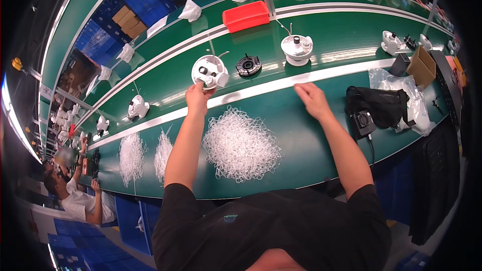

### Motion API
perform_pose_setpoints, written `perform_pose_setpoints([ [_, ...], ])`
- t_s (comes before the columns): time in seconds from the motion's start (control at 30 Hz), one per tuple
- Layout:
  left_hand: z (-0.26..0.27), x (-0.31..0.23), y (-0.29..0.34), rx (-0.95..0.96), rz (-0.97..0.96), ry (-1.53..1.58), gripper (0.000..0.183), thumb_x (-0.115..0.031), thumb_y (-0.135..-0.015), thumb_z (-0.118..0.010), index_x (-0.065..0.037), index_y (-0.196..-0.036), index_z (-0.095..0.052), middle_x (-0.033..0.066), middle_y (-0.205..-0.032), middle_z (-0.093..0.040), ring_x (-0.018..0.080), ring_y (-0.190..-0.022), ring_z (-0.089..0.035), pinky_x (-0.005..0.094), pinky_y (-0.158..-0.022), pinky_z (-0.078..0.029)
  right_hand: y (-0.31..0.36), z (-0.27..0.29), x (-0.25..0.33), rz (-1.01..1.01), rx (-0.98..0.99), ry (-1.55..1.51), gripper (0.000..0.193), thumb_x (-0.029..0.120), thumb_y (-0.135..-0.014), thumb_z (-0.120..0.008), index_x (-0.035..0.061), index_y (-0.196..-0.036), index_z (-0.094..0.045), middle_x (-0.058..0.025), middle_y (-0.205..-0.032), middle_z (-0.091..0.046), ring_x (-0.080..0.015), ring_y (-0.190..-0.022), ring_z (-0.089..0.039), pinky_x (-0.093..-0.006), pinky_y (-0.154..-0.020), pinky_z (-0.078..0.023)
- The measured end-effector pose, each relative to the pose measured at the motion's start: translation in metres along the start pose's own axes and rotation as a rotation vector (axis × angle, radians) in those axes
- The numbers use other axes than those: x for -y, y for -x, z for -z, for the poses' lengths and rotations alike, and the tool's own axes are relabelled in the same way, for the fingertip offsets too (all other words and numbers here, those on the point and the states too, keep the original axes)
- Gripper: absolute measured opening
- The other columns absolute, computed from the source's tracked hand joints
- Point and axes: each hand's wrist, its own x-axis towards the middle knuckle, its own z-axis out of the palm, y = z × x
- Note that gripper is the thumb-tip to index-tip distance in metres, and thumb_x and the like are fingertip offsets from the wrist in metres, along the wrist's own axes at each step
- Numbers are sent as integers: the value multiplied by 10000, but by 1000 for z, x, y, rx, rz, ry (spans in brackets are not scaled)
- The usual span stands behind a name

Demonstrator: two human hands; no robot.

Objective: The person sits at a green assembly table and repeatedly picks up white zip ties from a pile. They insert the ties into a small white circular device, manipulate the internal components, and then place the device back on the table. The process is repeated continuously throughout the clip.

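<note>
My left hand [198, 98] grips the lower rim of a white security camera housing [217, 66], with its fingers partly behind it. The housing is round, with dark round parts inside and a thin cable at its top. My right hand [312, 99] is over the white strip along the bench edge, fingers stretched to the left with nothing seen in them. Between the hands, a black round ring-shaped part [248, 64] lies on the green belt. Beyond my right hand stands another white camera [297, 56]. A heap of clear plastic loops [242, 145] lies in front of me.
Two smaller bundles of clear strands [131, 158] lie left on the green bench. A red tray [246, 16] sits on the far ledge. At right are a black pouch [379, 104], a small black device [362, 122] and a cardboard box [423, 65]. Co-workers [83, 203] work at left.
</note>
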Motion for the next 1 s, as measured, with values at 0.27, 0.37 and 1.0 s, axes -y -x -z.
perform_pose_setpoints([
  [0.27, -79, 20, 101, 438, 188, -291, 306, -168, -987, -510, 93, -1129, -586, 167, -1024, -695, 238, -856, -713, 358, -765, -614, -7, -28, 55, 128, -2, 53, 337, 267, -971, -589, -12, -1146, -655, -170, -958, -631, -328, -905, -622, -398, -799, -478],
  [0.37, -86, 35, 117, 494, 224, -353, 282, -143, -955, -559, 94, -1103, -595, 162, -1007, -696, 220, -850, -716, 330, -747, -616, -2, -18, 45, 130, -82, 127, 303, 265, -945, -619, 10, -1099, -676, -166, -953, -644, -349, -877, -637, -427, -772, -491],
  [1.0, -101, 39, 109, 451, 58, -561, 307, -170, -971, -626, 82, -1146, -604, 118, -961, -701, 161, -789, -686, 277, -661, -569, -6, 4, 54, 7, 145, -54, 193, 141, -954, -584, -6, -1035, -679, -163, -912, -694, -296, -823, -682, -397, -750, -517],
])
